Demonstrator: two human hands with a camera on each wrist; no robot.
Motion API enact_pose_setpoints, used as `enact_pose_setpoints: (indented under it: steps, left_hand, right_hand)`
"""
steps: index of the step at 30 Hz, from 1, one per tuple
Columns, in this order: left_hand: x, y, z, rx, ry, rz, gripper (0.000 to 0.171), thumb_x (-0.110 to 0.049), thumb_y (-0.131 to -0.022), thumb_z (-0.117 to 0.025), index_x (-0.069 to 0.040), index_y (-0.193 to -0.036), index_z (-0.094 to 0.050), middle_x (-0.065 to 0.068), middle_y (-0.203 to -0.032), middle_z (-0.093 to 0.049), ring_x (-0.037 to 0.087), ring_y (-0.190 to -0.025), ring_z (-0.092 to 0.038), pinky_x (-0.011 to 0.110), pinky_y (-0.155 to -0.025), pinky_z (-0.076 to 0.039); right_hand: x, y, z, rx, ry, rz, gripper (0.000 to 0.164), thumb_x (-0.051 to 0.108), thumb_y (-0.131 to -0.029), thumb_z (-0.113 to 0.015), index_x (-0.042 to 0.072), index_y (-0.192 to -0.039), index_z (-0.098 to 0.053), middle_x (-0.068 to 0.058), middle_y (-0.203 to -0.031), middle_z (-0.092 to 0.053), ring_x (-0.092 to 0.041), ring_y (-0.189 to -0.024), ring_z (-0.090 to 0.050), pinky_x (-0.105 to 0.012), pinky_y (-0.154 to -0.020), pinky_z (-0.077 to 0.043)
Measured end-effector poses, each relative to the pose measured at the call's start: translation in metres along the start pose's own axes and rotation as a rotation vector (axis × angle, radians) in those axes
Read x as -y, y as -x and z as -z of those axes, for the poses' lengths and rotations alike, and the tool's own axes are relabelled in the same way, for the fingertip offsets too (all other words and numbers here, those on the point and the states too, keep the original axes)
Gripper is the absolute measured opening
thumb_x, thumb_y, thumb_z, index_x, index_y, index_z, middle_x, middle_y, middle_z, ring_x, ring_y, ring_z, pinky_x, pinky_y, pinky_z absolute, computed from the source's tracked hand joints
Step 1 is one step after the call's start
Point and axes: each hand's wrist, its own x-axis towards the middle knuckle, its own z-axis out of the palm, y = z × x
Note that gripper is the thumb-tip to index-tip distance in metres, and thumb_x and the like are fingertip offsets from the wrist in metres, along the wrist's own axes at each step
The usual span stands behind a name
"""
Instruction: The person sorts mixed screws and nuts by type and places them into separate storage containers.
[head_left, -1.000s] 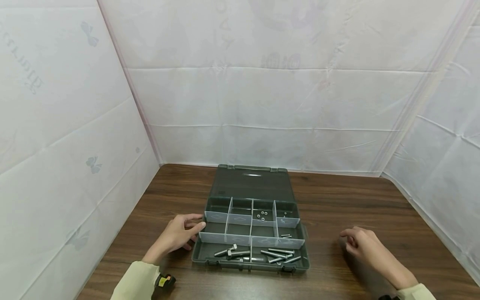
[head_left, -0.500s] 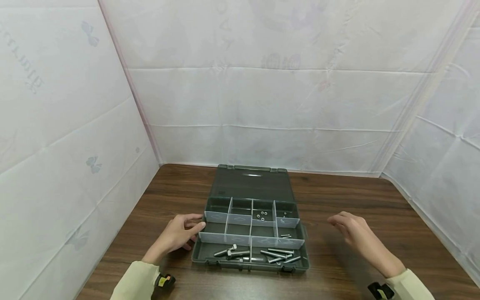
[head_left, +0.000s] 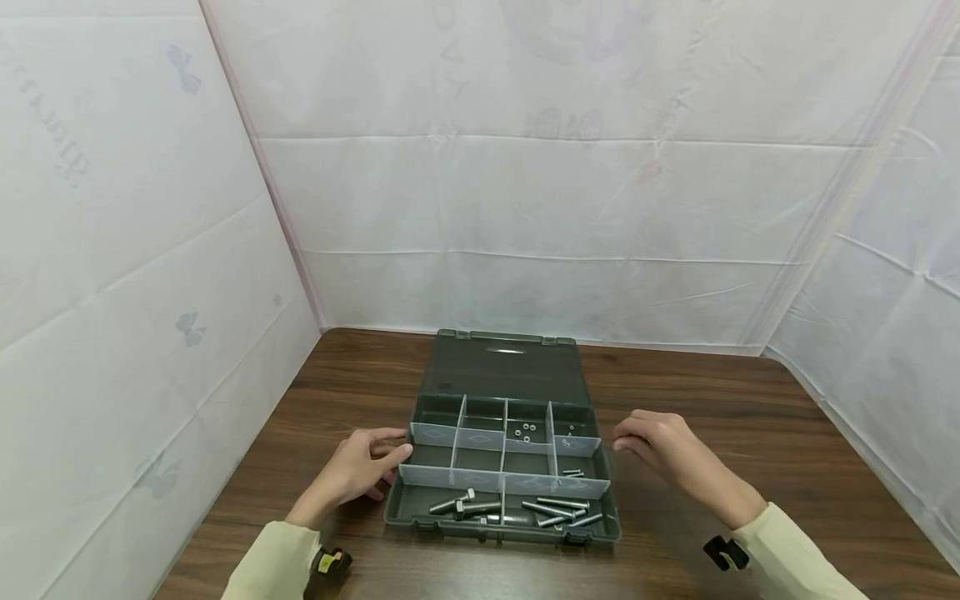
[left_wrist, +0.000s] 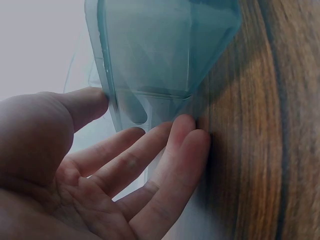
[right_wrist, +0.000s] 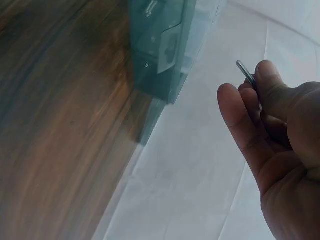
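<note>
A smoky-green divided organizer box point(head_left: 405, 523) lies on the table with its lid point(head_left: 504, 371) folded back. My left hand point(head_left: 356, 467) rests against its left side; in the left wrist view the thumb touches the rim and the loosely extended fingers meet the outer wall. Just off the right side hovers my right hand point(head_left: 667, 450). Between thumb and finger it pinches a small screw point(right_wrist: 245, 72), a thin metal shaft whose other end is hidden. Large bolts point(head_left: 476, 507) fill the front left compartment, with long screws point(head_left: 555, 503) at front right.
Several nuts point(head_left: 527, 427) sit in a back compartment. Tiny screws point(head_left: 573, 472) lie in the right middle one, and tinier pieces point(head_left: 570, 428) behind it. White plastic dividers point(head_left: 450, 477) stand between compartments. White sheeting point(head_left: 525, 250) walls the wooden table point(head_left: 360, 358).
My right hand has moved left across the table and a little forward, close to the box's right side. The left hand and the box have stayed in place.
</note>
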Motion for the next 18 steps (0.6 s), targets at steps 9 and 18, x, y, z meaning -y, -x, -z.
enact_pose_setpoints:
  steps: [9,18]
  left_hand:
    - [-0.001,0.001,0.000,0.005,0.000,0.000,0.050,-0.028,-0.100,-0.070,0.000,-0.141,-0.060,0.017,-0.115,-0.074,0.020,-0.074,-0.069,0.040,-0.052,-0.060]
    - [-0.001,0.001,0.000,-0.006,0.000,0.013,0.048,-0.027,-0.100,-0.070,-0.001,-0.140,-0.061,0.016,-0.116,-0.074,0.020,-0.074,-0.069,0.040,-0.052,-0.060]
  right_hand:
    - [0.008,-0.015,-0.014,0.117,-0.055,-0.058,0.024,-0.003,-0.087,-0.078,0.019,-0.095,-0.072,0.008,-0.088,-0.068,-0.005,-0.073,-0.065,-0.017,-0.066,-0.054]
    - [0.011,-0.022,-0.023,0.177,-0.030,0.001,0.026,-0.007,-0.086,-0.078,0.014,-0.100,-0.075,0.004,-0.092,-0.069,0.003,-0.074,-0.058,-0.015,-0.062,-0.050]
